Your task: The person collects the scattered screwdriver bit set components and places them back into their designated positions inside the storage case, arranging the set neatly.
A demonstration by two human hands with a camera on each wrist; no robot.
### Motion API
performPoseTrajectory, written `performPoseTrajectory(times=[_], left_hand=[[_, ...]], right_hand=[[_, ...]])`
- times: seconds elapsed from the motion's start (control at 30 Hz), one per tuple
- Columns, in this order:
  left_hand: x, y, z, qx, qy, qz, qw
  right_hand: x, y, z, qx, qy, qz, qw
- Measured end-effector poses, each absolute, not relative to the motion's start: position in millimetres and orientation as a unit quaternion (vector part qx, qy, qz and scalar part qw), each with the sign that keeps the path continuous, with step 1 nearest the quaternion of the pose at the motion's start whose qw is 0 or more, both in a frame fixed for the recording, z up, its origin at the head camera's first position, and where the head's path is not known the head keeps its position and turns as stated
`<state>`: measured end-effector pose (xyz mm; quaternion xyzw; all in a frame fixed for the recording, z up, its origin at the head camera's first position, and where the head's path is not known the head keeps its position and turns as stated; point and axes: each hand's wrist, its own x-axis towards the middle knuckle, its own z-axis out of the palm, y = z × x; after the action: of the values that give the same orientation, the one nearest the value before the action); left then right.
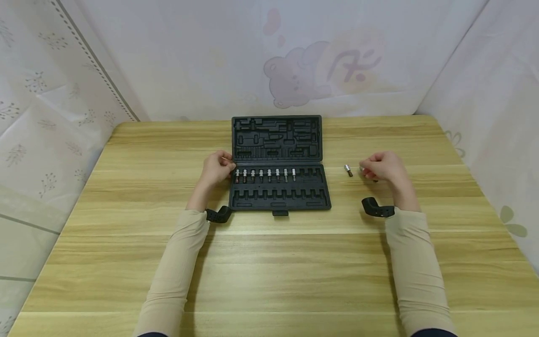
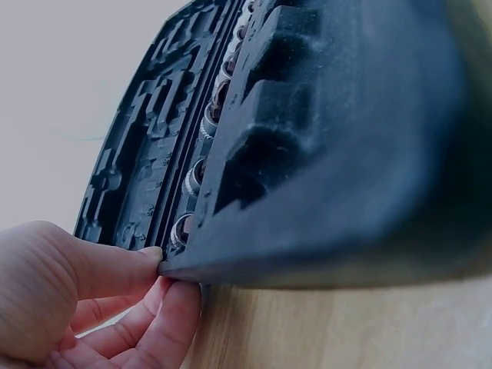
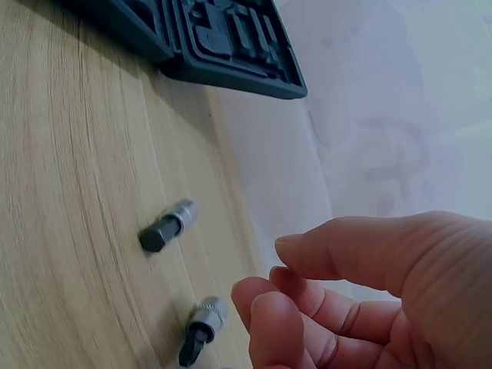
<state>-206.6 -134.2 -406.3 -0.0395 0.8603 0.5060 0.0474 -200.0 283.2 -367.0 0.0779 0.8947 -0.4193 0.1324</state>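
Note:
A black socket case (image 1: 280, 203) lies unfolded on the table, with several silver bit sockets (image 1: 269, 174) in a row in its upper slots. At the case's left edge, near the hinge, my left hand (image 1: 216, 168) pinches the rim; the left wrist view shows the thumb (image 2: 123, 269) on top and the fingers against the side. My right hand (image 1: 382, 167) hovers over the table right of the case, thumb and fingertips apart with nothing between them. Below it in the right wrist view lie a hex bit socket (image 3: 169, 225) and a bit socket with a narrower dark tip (image 3: 204, 330).
The wooden table (image 1: 294, 271) stands against a patterned cloth backdrop (image 1: 189, 61). Behind the case's lower half rises its lid (image 1: 276, 139), with moulded recesses. Each wrist carries a black camera mount (image 1: 377, 208). A latch (image 1: 280, 213) juts from the front of the case.

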Motion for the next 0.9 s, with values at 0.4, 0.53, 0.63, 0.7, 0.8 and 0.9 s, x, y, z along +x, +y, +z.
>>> performPoseTrajectory(times=[0.4, 0.53, 0.63, 0.7, 0.8, 0.9], left_hand=[[-205, -135, -406, -0.043, 0.858, 0.509, 0.049], [-206, -135, -406, -0.041, 0.86, 0.507, 0.051], [-206, -135, -405, -0.04, 0.861, 0.504, 0.052], [-206, -135, -405, -0.04, 0.861, 0.503, 0.053], [-206, -135, -405, -0.037, 0.862, 0.502, 0.052], [-206, -135, -405, -0.036, 0.863, 0.502, 0.05]], right_hand=[[-201, 302, -372, 0.078, 0.893, -0.429, 0.112], [-200, 306, -373, 0.091, 0.891, -0.432, 0.103], [-200, 308, -374, 0.097, 0.896, -0.422, 0.099], [-200, 309, -374, 0.098, 0.904, -0.406, 0.096], [-200, 311, -376, 0.101, 0.914, -0.383, 0.092], [-200, 313, -377, 0.106, 0.92, -0.366, 0.091]])
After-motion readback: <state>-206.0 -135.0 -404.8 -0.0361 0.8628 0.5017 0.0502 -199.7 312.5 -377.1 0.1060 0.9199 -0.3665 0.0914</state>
